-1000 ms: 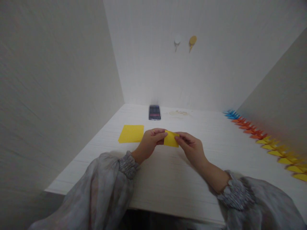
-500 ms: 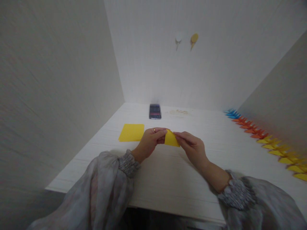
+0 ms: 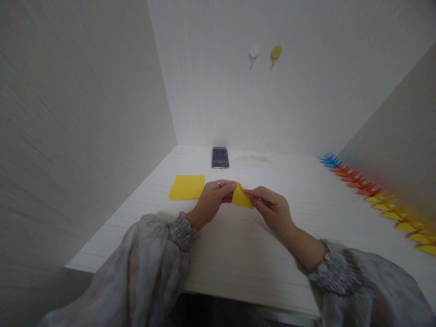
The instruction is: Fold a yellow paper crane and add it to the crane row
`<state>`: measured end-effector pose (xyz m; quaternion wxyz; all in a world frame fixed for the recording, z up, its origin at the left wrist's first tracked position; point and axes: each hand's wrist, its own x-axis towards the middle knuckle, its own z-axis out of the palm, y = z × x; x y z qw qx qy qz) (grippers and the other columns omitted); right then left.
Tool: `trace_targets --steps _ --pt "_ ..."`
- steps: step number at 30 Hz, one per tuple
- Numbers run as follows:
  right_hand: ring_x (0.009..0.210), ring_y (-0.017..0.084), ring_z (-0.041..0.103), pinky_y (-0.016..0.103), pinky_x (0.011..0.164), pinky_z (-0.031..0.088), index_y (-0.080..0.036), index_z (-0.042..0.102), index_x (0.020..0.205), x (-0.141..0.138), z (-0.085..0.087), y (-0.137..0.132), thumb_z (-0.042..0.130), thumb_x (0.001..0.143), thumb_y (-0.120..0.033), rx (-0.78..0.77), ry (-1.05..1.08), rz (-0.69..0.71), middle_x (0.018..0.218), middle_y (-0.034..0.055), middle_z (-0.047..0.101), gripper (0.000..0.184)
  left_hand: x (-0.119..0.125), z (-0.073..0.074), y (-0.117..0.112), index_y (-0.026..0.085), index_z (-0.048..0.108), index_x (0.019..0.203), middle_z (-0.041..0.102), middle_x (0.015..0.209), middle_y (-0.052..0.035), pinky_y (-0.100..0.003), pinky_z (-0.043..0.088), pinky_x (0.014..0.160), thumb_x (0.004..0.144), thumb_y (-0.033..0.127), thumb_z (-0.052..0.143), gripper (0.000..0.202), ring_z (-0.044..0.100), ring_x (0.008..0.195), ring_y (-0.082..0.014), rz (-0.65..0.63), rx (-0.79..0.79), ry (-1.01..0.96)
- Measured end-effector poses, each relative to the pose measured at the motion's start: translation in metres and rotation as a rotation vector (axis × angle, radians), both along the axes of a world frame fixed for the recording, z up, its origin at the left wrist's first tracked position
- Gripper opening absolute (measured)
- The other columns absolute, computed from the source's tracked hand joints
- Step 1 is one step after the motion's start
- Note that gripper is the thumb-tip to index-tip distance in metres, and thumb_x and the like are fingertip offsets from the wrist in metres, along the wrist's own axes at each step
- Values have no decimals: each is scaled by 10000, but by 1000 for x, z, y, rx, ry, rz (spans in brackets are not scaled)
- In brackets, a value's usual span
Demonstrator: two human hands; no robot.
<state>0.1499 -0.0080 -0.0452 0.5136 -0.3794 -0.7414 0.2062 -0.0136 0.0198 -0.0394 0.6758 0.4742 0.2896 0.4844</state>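
Observation:
A small folded yellow paper (image 3: 241, 198) is held just above the white table (image 3: 238, 245) between both hands. My left hand (image 3: 213, 200), with a ring on one finger, pinches its left edge. Its right edge is pinched by my right hand (image 3: 270, 206). Both hands are closed on the paper. A flat stack of yellow square sheets (image 3: 187, 187) lies on the table just left of my left hand.
A dark phone-like object (image 3: 220, 157) lies near the back wall. Along the right wall runs a row of several folded paper pieces, blue (image 3: 329, 160), orange (image 3: 354, 180) and yellow (image 3: 405, 218). Two round hooks (image 3: 264, 53) hang on the back wall. Walls close in left and right.
The yellow paper has gone from a wider rectangle to a narrower, more triangular shape between my fingers. My hands have stayed in nearly the same place.

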Motion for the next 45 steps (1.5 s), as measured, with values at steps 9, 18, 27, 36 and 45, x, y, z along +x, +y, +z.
trace_targets --steps 9,18,27,36,45 --pt "689 133 559 264 620 453 -247 644 901 1 -3 1 494 762 -148 12 -18 -6 761 20 608 227 -1 -1 1 102 627 825 646 714 -54 -296 466 688 669 296 602 251 598 653 -133 5 28 30" --pt "682 135 554 261 584 453 -246 632 919 4 2 3 474 773 -161 121 -164 84 764 36 593 231 1 -4 2 105 621 775 638 672 -43 -241 461 601 668 269 590 199 583 605 -119 54 -8 40" --pt "657 132 552 265 576 454 -241 635 888 3 6 1 460 767 -156 136 -199 90 724 31 587 228 0 -1 0 136 629 764 641 701 -42 -239 452 625 687 268 558 169 585 628 -121 -29 -27 21" --pt "674 129 549 256 578 455 -235 625 921 3 0 2 459 768 -143 159 -219 87 758 39 579 243 0 -4 2 112 622 717 606 637 -22 -231 445 584 607 283 657 206 551 574 -98 -3 8 40" --pt "666 134 539 265 589 453 -221 633 874 -1 6 -1 484 779 -213 99 -198 78 734 37 572 177 -1 -4 3 107 621 713 614 641 -28 -248 458 585 608 309 657 231 561 578 -111 66 22 99"
